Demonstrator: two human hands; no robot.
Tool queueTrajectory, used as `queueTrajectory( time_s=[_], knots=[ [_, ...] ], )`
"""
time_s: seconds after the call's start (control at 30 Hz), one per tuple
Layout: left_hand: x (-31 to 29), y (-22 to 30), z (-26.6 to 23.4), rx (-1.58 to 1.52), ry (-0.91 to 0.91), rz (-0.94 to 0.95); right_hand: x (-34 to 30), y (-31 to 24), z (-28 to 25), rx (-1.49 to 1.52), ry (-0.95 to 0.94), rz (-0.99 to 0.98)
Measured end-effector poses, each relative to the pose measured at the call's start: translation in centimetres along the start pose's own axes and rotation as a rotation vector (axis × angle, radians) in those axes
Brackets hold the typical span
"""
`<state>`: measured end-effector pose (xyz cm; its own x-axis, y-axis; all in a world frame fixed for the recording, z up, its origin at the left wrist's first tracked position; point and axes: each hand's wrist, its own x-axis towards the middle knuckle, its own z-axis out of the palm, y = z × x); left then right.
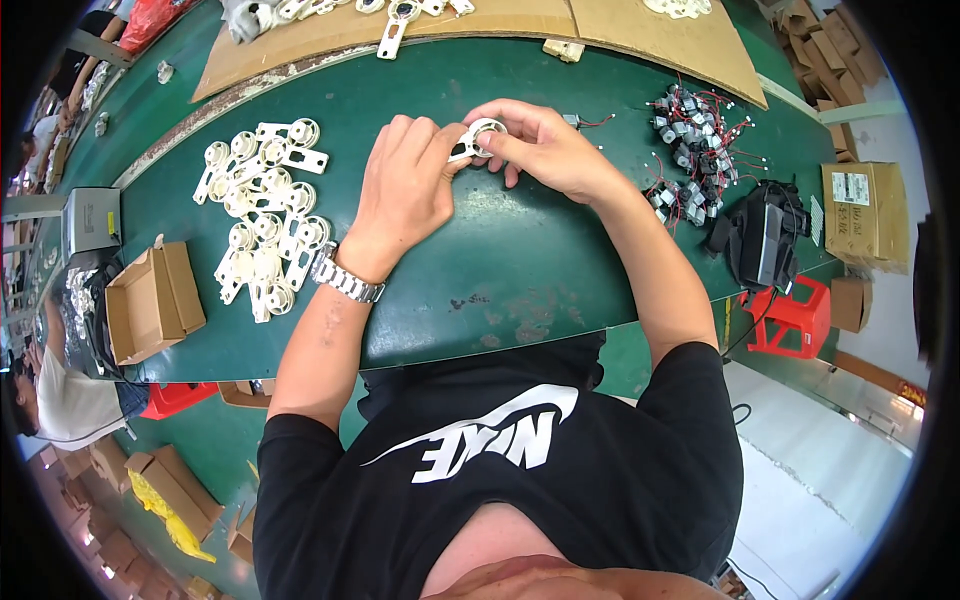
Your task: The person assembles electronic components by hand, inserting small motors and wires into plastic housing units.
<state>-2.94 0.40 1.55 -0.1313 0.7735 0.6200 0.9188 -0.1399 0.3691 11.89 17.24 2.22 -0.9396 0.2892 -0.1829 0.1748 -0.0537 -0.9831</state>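
Both hands meet over the green table, holding a cream plastic part [487,128] with a round ring and a flat arm. My left hand [408,180], a metal watch on its wrist, has its fingers closed on the flat arm end. The ring is gripped by my right hand [540,148], thumb across its opening. Whether anything sits inside the ring is hidden by the thumb. Left of my hands lie several similar cream plastic parts [268,205] in a loose heap. To the right is a pile of small motors [700,145] with red and dark wires. One small motor [572,120] lies just behind my right hand.
A cardboard sheet [480,22] with more cream parts lies along the far side. An open cardboard box [155,300] stands at the left edge. Near the right edge sits a black device [762,235]; beyond it are a red stool [795,318] and a carton [865,218].
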Motion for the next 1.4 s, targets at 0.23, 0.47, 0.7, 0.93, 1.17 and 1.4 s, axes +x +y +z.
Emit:
queueTrajectory(
  time_s=[0.23,0.47,0.7,0.93,1.17,1.4],
  knots=[
    [-0.1,0.0,0.2,0.033,-0.014,0.018,-0.1,0.4,0.5,-0.510,0.122,-0.138],
    [-0.1,-0.1,0.0,-0.014,0.022,-0.038,0.1,0.3,0.3,-0.119,0.039,-0.023],
    [0.0,-0.2,0.0,-0.008,0.027,-0.011,0.3,1.3,0.0,-0.188,0.047,-0.129],
    [0.1,-0.7,-0.4,0.016,0.011,0.027,-0.7,-1.3,0.6,-0.102,0.108,-0.002],
    [0.0,-2.8,-3.3,0.695,0.104,-0.441,-0.1,-4.1,-2.8,-0.072,0.373,-0.114],
    [-1.6,-4.8,-4.9,0.988,0.028,-0.646,5.3,-8.1,-6.9,-0.060,0.437,-0.091]
  ],
)
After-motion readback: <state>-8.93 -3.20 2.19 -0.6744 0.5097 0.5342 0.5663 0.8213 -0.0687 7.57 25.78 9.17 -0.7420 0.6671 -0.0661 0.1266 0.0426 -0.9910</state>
